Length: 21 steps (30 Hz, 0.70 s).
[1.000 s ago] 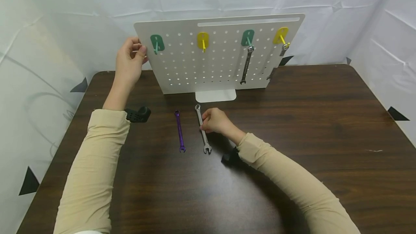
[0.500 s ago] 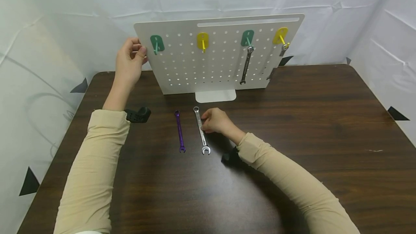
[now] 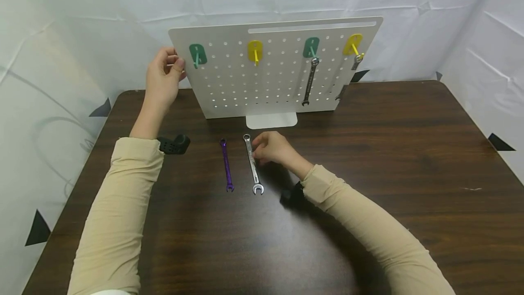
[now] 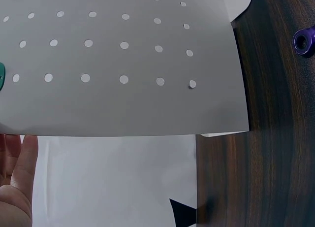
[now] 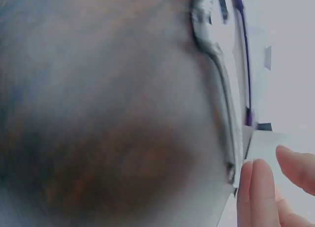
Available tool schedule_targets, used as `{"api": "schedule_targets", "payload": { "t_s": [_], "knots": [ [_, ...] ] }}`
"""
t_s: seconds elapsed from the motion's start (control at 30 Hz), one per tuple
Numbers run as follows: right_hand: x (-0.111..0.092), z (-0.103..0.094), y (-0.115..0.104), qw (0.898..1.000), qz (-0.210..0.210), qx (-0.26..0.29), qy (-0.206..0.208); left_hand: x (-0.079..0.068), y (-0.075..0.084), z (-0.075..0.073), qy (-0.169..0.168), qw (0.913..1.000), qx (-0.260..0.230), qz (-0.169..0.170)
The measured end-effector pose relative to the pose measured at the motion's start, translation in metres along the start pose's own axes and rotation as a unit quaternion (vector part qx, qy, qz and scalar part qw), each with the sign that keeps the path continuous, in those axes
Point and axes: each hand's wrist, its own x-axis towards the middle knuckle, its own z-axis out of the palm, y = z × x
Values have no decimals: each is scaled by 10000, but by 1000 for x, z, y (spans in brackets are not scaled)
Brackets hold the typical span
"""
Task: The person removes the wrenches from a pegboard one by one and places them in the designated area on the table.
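Note:
My left hand (image 3: pixel 163 72) pinches the left edge of a white pegboard (image 3: pixel 229 104) that stands on the table. In the left wrist view, the fingers (image 4: pixel 24 168) show at the board's edge. A silver combination wrench (image 3: pixel 252 165) lies on the table below the board's foot. Right beside its shaft is my right hand (image 3: pixel 273 149); in the right wrist view the thumb (image 5: pixel 298 168) is spread from the fingers with nothing between them. To the left lies a purple combination wrench (image 3: pixel 226 165), roughly parallel to the silver one.
The board carries a left green hook (image 3: pixel 198 54), a left yellow hook (image 3: pixel 255 52), a right green hook (image 3: pixel 311 47) and a right yellow hook (image 3: pixel 353 44). One dark wrench (image 3: pixel 310 81) hangs on the right green hook, another wrench (image 3: pixel 357 62) on the right yellow one.
My right hand has let go of the silver wrench, which has settled flat on the table and shifted slightly left. The hand has moved slightly up and away. The left hand stays in place.

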Motion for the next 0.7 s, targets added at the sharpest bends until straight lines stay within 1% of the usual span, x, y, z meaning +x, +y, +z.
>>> {"api": "schedule_targets", "payload": {
  "t_s": [0.17,0.33,0.57,0.7],
  "knots": [
    [-2,-12,-5,9995,-168,269,15,-1,1,0,17,10000,49,30],
    [-6,-29,-15,9983,-293,495,67,-1,1,0,10,10000,76,58],
    [-21,-58,-33,9942,-468,881,403,1,-1,0,1,10000,73,40],
    [-27,-75,-41,9917,-609,958,607,1,-1,0,14,10000,85,38]
  ]
}}
